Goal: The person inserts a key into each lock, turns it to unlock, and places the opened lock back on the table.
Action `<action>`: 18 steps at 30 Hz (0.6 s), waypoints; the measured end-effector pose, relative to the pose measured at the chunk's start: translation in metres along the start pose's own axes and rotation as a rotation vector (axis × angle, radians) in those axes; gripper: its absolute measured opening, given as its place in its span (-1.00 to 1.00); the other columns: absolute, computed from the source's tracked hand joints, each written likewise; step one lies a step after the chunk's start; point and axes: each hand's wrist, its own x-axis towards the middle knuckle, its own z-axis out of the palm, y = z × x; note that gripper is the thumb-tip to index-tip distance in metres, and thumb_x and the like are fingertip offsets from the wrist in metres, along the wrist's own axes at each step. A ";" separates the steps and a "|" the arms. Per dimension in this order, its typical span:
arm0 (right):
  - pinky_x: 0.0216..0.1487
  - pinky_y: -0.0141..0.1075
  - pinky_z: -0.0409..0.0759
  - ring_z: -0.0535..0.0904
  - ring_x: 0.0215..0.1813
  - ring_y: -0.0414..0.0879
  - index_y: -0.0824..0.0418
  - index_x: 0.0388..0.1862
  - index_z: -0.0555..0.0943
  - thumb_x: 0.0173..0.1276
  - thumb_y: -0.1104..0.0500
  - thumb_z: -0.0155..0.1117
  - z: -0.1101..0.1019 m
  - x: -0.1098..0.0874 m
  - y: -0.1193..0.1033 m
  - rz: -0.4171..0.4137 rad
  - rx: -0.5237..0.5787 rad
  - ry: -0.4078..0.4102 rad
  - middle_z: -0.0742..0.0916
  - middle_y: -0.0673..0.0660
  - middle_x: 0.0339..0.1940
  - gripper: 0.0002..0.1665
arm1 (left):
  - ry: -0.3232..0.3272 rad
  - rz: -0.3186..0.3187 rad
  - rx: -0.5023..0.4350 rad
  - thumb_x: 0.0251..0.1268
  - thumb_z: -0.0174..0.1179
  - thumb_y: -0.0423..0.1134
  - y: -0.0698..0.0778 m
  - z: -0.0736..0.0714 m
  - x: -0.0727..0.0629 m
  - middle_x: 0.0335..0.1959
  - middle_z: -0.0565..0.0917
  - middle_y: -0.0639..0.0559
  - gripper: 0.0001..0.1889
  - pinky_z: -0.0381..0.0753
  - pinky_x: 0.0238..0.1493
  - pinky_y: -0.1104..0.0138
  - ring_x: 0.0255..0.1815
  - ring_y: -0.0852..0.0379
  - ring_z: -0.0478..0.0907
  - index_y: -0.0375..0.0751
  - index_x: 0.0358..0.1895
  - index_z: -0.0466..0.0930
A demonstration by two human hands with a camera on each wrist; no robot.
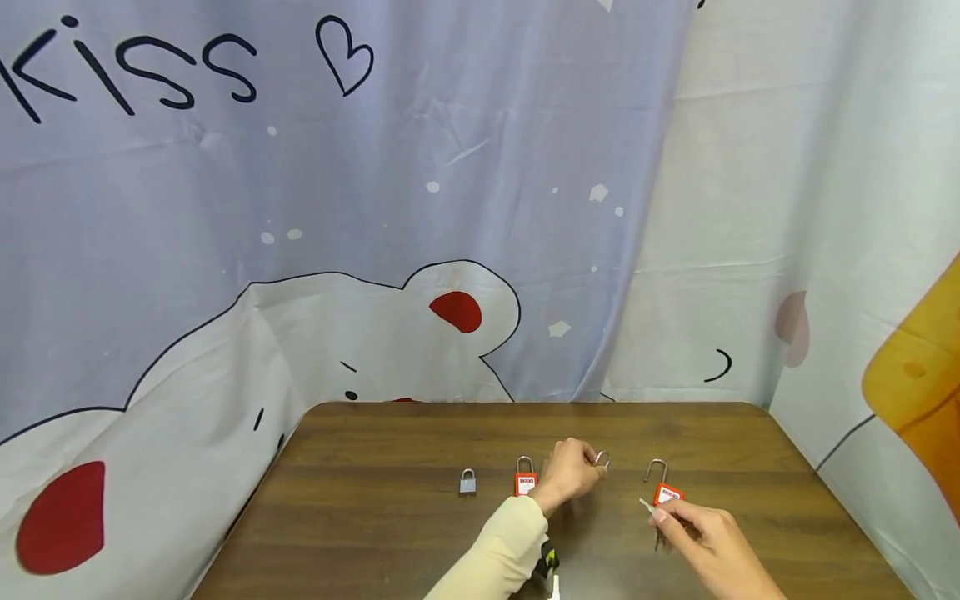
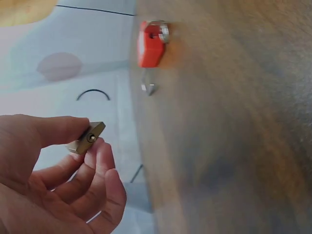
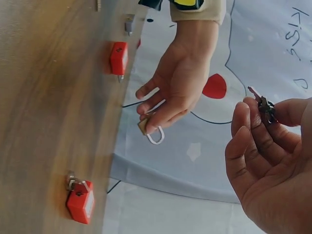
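Presumably dense, rigid and slick, the padlock (image 2: 87, 140) is best held by its body, which the left grip (image 2: 68, 180) pinches, shackle (image 3: 156, 143) beyond it; the right grip (image 3: 275, 161) pinches keys (image 3: 265, 108).

Desk (image 1: 360, 525): brown wood-grain top, rounded far corners. Behind it, a hanging fabric backdrop (image 1: 480, 158), creased, grey-blue turning whitish at right; printed "kiss" lettering (image 1: 157, 73), white cartoon figure (image 1: 322, 333), orange-yellow shape (image 1: 926, 400) at right edge. Light: soft, diffuse.
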 end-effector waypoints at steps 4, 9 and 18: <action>-0.48 -0.57 0.40 0.47 -0.50 -0.45 -0.11 -0.38 0.61 0.33 0.42 0.22 -0.003 0.006 -0.004 -0.033 -0.031 0.017 0.64 -0.20 -0.57 -0.63 | 0.012 0.009 -0.105 0.01 0.43 -0.13 0.004 -0.012 -0.002 -0.63 0.57 0.28 -0.87 0.37 -0.50 0.48 -0.55 0.37 0.41 -0.01 -0.51 0.67; -0.41 -0.58 0.45 0.52 -0.42 -0.45 -0.11 -0.35 0.63 0.33 0.42 0.22 -0.005 0.014 -0.009 -0.052 -0.054 0.028 0.67 -0.23 -0.47 -0.63 | 0.044 0.058 -0.191 0.02 0.42 -0.17 0.007 -0.028 -0.007 -0.60 0.61 0.26 -0.89 0.39 -0.46 0.53 -0.55 0.42 0.40 -0.06 -0.46 0.68; -0.46 -0.53 0.48 0.55 -0.50 -0.35 -0.09 -0.33 0.63 0.39 0.40 0.17 -0.008 0.026 -0.018 -0.044 -0.005 -0.002 0.66 -0.21 -0.53 -0.65 | 0.063 0.122 -0.289 0.07 0.40 -0.22 0.013 -0.051 -0.018 -0.59 0.63 0.19 -0.90 0.42 -0.45 0.58 -0.57 0.48 0.39 -0.14 -0.42 0.68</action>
